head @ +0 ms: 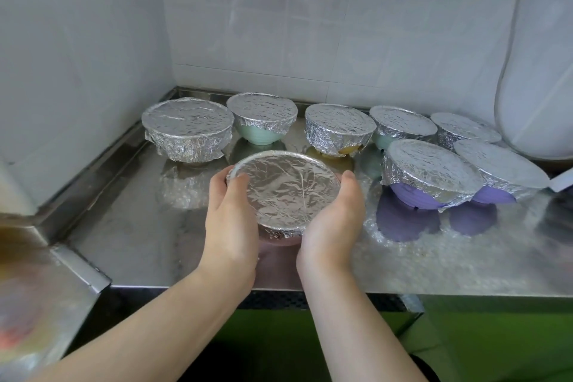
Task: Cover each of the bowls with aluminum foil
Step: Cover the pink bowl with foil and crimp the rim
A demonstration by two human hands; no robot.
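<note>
- Head view: we see a foil-covered bowl [283, 192] between our two hands, over the steel desk [148, 239]; we cannot tell whether it rests on the surface or is just lifted off it.
- Our left hand [231, 220] wraps the bowl's left side, thumb lying over the foil at the rim, so this grip is clamped on the bowl.
- Our right hand [333, 223] cups the bowl's right side, thumb up along the rim, fingers hidden behind the bowl; this grip also curls round it.
- The foil on this bowl is stretched flat across the top and folded down over the rim; a pinkish bit of the bowl shows below the foil at the near edge.
- Behind it, along the tiled wall, stand a fully wrapped bowl [187, 130], a green bowl [262, 121], a yellowish bowl [339, 130], a second green bowl [403, 127] and one more wrapped bowl [465, 130], all foil-topped.
- To the right, well apart from our hands, sit two purple bowls [431, 177] [499, 170] under foil, touching each other.
- A white appliance [539, 71] stands at the far right.
</note>
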